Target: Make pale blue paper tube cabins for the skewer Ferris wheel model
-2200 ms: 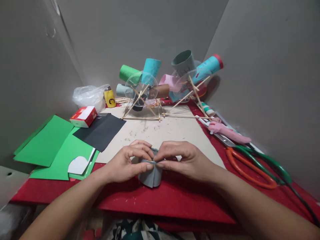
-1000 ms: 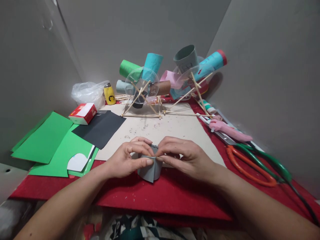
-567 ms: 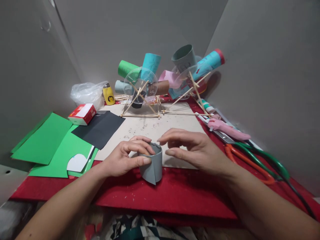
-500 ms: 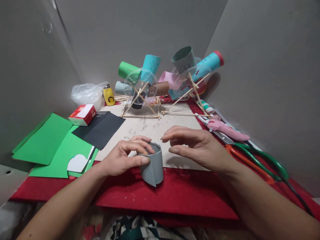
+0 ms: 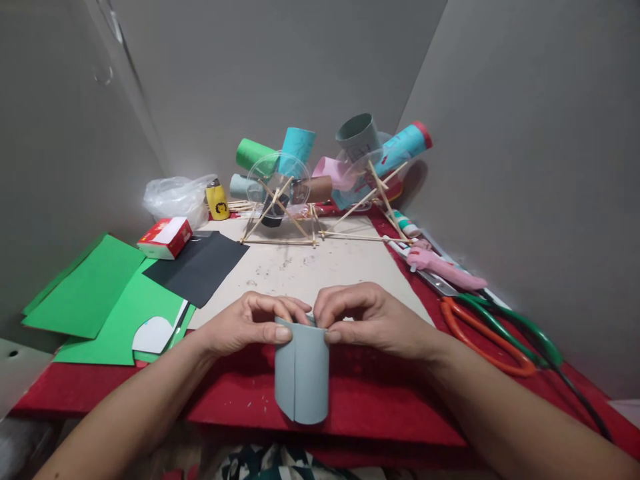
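The paper tube (image 5: 301, 377) is a pale grey-blue sheet rolled into a short, open-ended cylinder. It stands roughly upright, and its overlapped seam runs straight down the near face, a little left of centre. Its top rim is pinched between the left hand (image 5: 245, 325) and the right hand (image 5: 367, 320), one thumb pressed at each side. The body hangs below both hands, nearer the person.

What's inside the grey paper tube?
Of the grey paper tube, only the outer wall and seam show. The left hand and right hand pinch its top rim; the inside is hidden.
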A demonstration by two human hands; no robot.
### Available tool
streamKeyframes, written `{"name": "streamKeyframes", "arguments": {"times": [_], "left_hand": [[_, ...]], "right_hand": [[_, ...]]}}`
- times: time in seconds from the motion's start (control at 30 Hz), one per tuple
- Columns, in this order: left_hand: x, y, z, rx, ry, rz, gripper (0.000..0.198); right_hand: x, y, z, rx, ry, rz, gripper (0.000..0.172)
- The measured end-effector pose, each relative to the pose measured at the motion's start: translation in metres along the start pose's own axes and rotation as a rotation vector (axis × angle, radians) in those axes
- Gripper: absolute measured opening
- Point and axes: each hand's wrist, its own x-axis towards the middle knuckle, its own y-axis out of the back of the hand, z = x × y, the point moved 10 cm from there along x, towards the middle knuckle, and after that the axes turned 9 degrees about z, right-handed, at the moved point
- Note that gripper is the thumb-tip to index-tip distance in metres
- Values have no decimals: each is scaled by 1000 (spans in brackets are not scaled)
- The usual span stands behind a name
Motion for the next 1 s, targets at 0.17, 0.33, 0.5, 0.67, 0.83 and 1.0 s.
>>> {"name": "streamKeyframes", "arguments": {"times": [0.17, 0.33, 0.5, 0.67, 0.83, 1.0], "left_hand": [[1, 2, 0, 94, -16, 28, 20], [2, 6, 4, 137, -85, 77, 11], [1, 2, 5, 143, -101, 80, 5], [-2, 8, 5, 37, -89, 135, 8], [-1, 12, 0, -109, -49, 150, 14], [-1, 19, -7, -34, 18, 219, 19]], "right_hand": [[-2, -6, 9, 27, -93, -42, 22], [-3, -10, 15, 58, -149, -63, 24], [-2, -16, 13, 52, -132, -80, 25], [1, -1, 16, 73, -161, 44, 28], [3, 3, 9, 114, -76, 41, 20], [2, 0, 13, 153, -103, 18, 15]]}}
